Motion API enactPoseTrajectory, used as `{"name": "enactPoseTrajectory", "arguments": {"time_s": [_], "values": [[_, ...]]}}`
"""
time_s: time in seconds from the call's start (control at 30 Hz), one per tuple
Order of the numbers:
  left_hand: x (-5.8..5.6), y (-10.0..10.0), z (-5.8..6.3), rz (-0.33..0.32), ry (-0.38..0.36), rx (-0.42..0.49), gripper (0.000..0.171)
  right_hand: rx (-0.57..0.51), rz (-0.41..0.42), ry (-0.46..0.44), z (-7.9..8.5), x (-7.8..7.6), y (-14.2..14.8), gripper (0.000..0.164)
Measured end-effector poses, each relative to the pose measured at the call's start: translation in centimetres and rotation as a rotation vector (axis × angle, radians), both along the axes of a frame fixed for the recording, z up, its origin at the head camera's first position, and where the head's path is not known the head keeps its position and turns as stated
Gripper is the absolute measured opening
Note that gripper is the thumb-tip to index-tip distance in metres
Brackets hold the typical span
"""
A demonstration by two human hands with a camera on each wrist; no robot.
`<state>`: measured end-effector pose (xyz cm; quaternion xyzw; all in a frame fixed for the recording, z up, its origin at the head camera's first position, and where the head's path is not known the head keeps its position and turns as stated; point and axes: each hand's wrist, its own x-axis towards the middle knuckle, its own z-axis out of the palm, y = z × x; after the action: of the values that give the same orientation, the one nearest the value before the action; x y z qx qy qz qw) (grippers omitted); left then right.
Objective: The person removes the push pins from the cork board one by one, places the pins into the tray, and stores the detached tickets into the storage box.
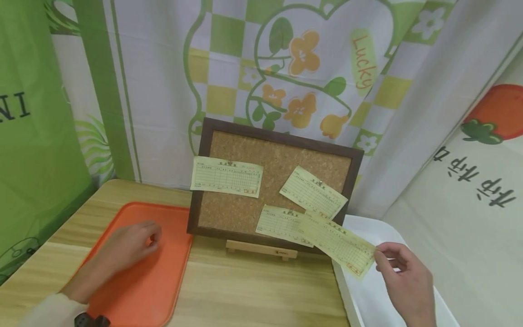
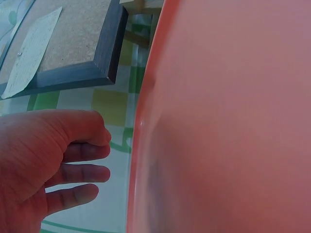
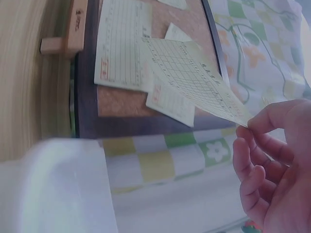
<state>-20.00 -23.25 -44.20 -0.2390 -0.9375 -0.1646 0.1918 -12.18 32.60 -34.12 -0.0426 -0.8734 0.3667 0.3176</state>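
My right hand (image 1: 408, 279) pinches one corner of a pale yellow printed receipt slip (image 1: 337, 245) between thumb and fingertips. The slip slants in front of the corkboard's (image 1: 241, 213) lower right corner and overlaps two slips there. Those are a lower slip (image 1: 279, 222) and a tilted slip (image 1: 312, 190) with a pin at its top. At the board's left, another pinned slip (image 1: 227, 177) hangs past the dark frame. My left hand (image 1: 132, 240) hovers over the orange tray (image 1: 163, 277), its fingers loosely bent and holding nothing (image 2: 53, 160).
The corkboard leans on a small wooden stand (image 1: 261, 249) upon the wood-grain table (image 1: 261, 290). On the right, a white tray (image 1: 369, 222) lies under my right hand. A patterned curtain (image 1: 159, 91) hangs close behind the board.
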Motion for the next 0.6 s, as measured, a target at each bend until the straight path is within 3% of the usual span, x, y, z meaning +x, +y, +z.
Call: {"name": "enactPoseTrajectory", "arguments": {"time_s": [0.23,0.43,0.6], "values": [[-0.3,-0.7,0.3,0.014,-0.084,0.0,0.032,0.012,-0.143,-0.08,-0.2,0.7,1.7,0.011],[-0.9,-1.1,0.1,-0.007,-0.123,-0.021,0.031,0.027,-0.3,-0.165,-0.1,1.2,2.9,0.013],[-1.1,-1.4,-0.3,-0.036,-0.144,-0.059,0.032,0.093,-0.383,-0.229,0.2,1.9,4.0,0.018]]}}
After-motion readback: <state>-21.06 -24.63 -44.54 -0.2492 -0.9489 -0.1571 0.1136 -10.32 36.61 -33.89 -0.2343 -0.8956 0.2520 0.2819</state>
